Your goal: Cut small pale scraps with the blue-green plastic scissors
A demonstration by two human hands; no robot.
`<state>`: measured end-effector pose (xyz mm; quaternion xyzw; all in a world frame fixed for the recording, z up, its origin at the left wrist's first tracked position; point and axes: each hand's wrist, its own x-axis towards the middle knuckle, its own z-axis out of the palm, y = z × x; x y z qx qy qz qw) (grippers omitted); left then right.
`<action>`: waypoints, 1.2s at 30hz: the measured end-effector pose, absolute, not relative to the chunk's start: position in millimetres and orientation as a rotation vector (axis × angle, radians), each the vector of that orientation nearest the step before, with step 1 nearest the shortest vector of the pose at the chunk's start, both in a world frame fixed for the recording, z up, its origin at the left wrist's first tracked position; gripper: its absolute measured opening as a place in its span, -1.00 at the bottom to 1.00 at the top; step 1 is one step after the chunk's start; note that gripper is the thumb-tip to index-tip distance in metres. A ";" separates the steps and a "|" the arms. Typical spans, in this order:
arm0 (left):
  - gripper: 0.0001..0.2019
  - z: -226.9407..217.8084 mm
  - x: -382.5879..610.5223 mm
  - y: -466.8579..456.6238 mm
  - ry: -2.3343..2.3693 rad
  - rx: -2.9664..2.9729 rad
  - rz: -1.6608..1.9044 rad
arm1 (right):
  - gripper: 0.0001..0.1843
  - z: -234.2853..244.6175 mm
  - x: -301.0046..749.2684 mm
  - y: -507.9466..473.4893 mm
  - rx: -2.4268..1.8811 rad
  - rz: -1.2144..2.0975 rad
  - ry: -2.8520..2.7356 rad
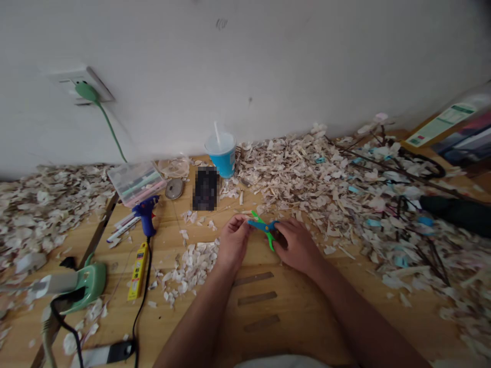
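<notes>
My right hand [295, 244] grips small blue and green scissors [264, 227] over the wooden table [268, 306]. The blades point left toward my left hand [235, 239], whose fingertips are pinched together close to the blade tips; what they hold is too small to make out. A pile of pale shavings [190, 266] lies just left of my left hand.
Shavings and thin twigs [345, 174] cover the table's right and back. A blue cup with a straw [221, 153], a blurred dark object [206, 188], a blue glue gun [146, 214], a yellow utility knife [138, 270], a clear box [136, 183] and a green tool [82, 283] sit at left.
</notes>
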<state>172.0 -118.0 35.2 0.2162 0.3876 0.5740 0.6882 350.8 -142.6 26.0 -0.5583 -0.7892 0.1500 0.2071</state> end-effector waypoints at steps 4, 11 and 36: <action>-0.78 35.8 173.6 -118.8 0.834 0.384 1.299 | -0.77 27.9 348.3 -144.2 -1.563 0.426 -2.213; -0.78 32.3 182.7 -125.3 0.803 0.283 1.285 | -0.77 24.6 344.4 -144.8 -1.554 0.399 -2.196; -0.78 37.3 173.8 -123.0 0.994 0.595 1.301 | -0.72 19.6 358.4 -138.5 -1.525 0.397 -2.049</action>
